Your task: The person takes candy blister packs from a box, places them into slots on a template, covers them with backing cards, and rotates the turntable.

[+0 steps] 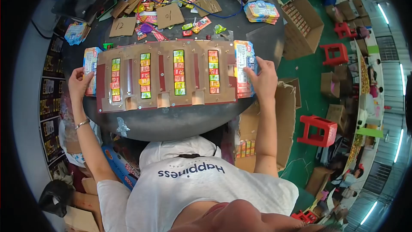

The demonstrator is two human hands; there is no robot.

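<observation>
Grip of the left hand and right hand: each thumb is laid on a printed stack, the left card stack and the right card stack, with fingers curled at the outer edge; whether either is firmly pinched cannot be told. The cardboard frame is placed inward of both grips, its long axis running left to right between them, each end nearer the hand on its own side. Coloured packets are held in four columns crosswise to that axis. Beyond, on the dark table, cardboard pieces are scattered; an open carton is seen farther right
</observation>
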